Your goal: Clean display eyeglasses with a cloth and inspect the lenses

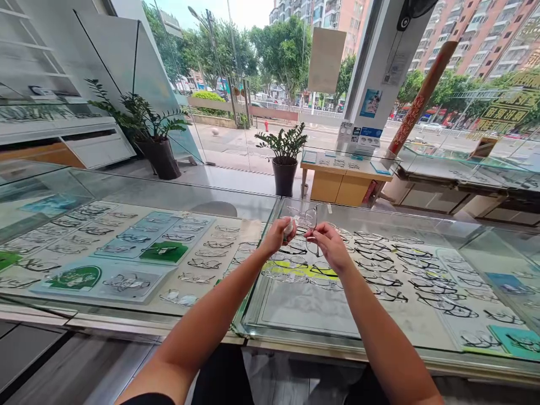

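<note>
Both my arms reach out over a glass display counter. My right hand pinches a pair of thin dark-framed glasses, held up above the counter. My left hand is closed on a small white cloth pressed against the glasses. Under the glass lie rows of spectacle frames on grey trays.
The left showcase holds more frames with green and blue cards. Two potted plants stand on the floor beyond the counter by the shop window. A wooden desk sits at the back, and another glass counter stands to the right.
</note>
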{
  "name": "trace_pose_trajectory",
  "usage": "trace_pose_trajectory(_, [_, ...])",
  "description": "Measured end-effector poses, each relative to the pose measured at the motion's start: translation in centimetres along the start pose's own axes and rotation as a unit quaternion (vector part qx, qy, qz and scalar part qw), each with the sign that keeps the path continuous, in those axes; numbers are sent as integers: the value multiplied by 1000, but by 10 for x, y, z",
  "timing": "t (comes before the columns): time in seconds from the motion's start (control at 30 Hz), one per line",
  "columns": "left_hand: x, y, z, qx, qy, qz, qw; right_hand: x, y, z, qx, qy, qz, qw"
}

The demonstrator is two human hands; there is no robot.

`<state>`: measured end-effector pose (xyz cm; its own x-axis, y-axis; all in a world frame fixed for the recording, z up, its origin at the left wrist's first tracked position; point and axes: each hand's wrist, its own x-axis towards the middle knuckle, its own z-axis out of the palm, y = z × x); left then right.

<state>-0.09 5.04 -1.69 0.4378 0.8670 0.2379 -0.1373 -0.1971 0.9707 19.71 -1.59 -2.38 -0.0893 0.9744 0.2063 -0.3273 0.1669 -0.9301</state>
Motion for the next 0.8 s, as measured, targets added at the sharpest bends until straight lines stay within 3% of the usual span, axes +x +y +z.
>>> trace_pose_trajectory(0.43, [-7,-2,9,41,4,-7,999,-3,-2,5,-16,-40,17,999])
trace_pose_trajectory(0.6, [-8,1,11,66,-8,16,998,-1,-6,1,33,-9,8,999])
trace_pose_trajectory(0.8, [-13,-4,16,118,-62,43,990,3,-9,-3,77,31,1,997])
